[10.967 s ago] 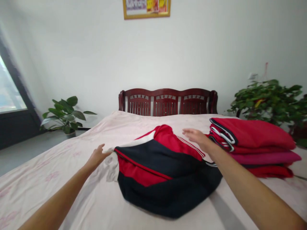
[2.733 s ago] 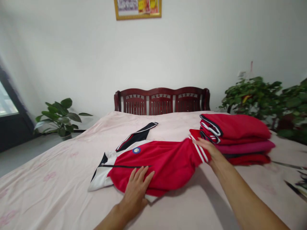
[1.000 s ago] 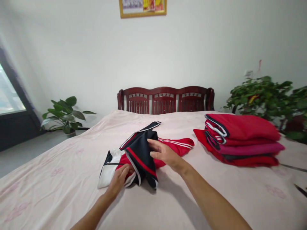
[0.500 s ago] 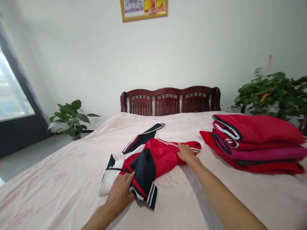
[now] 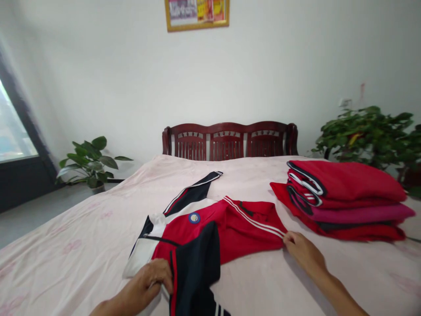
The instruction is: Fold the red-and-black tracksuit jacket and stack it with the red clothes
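A red, white and navy jacket [image 5: 243,239] lies spread on the bed, its striped hem toward the right and its white collar end at the left. One navy sleeve [image 5: 189,193] stretches away toward the headboard. The near sleeve [image 5: 197,259] lies bunched across the body, its striped cuff at the bottom edge of the view. My left hand [image 5: 153,278] is closed on the jacket where that sleeve's red stripe runs. With fingers pinched, my right hand [image 5: 301,250] grips the near corner of the striped hem. A round blue badge [image 5: 194,218] shows on the chest.
A stack of folded red and magenta clothes [image 5: 348,197] sits on the bed at the right. Pale pink bedding [image 5: 82,237] covers the bed. Behind it stand a dark wooden headboard [image 5: 226,138] and leafy plants on the left [image 5: 90,160] and right [image 5: 368,136].
My right hand has moved right and nearer, pulling the hem out wider. The chest badge has come into sight. My left hand has shifted left and nearer, and the near sleeve has dropped toward me.
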Tool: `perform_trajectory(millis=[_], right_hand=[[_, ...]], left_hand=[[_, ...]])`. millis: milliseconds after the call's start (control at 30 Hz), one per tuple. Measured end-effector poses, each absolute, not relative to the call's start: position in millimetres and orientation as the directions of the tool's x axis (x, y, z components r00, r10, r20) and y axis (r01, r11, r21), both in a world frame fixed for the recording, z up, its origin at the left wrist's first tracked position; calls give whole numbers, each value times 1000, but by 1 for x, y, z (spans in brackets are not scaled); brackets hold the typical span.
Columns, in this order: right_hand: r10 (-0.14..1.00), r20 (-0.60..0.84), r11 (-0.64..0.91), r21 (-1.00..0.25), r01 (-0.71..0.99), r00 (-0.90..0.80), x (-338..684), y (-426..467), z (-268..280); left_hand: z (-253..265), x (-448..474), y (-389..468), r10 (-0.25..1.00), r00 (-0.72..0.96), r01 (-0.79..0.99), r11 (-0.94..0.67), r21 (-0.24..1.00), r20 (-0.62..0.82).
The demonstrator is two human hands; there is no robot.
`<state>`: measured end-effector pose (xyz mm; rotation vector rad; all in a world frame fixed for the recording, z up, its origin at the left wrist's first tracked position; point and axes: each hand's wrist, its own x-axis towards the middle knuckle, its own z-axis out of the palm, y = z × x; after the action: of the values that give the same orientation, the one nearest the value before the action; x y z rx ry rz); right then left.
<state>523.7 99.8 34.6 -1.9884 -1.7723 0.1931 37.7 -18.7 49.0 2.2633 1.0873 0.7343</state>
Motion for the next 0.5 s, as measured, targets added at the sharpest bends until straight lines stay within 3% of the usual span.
perform_trajectory(millis=[100,167,233,400,500], right_hand=[[937,303,-17,-462,887,175,517,100,43],[915,397,121,-429,895,67,488,112,54],[918,394,216,-398,891,-46,451,129,65],[988,133,1,-516,856,79,388,168,72],[989,106,-16,-605,796,101,381,177,67]], left_hand=[[57,38,-7,895,369,538,-424,728,249],[61,43,5,935,233,611,-354,708,267],[59,50,15,951,170,695,-303,652,259],[42,66,19,920,331,819,-391,420,211],[37,67,16,887,397,809,-459,368,234]])
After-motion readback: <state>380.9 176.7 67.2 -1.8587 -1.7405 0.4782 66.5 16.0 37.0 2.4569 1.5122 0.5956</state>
